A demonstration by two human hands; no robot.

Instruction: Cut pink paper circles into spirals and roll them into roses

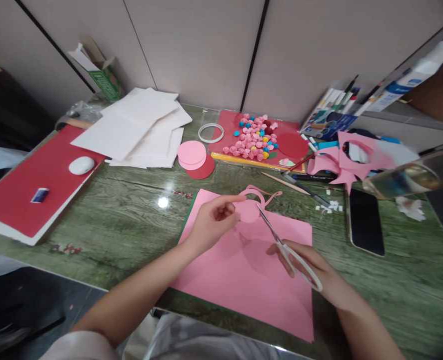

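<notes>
Between thumb and fingers, my left hand pinches a small pink paper disc by its left edge. A thin curled strip of pink paper trails off behind the disc. My right hand has its fingers in the white-handled scissors, whose metal blades point up and left and meet the disc's right edge. Below both hands lie large pink paper sheets, with a green edge showing at their left side.
Pink circles overlap a red circle beyond my left hand. Small coloured paper pieces cover a red pack. White sheets and a red laptop-like slab with a mouse lie left; pink offcuts and a phone lie right.
</notes>
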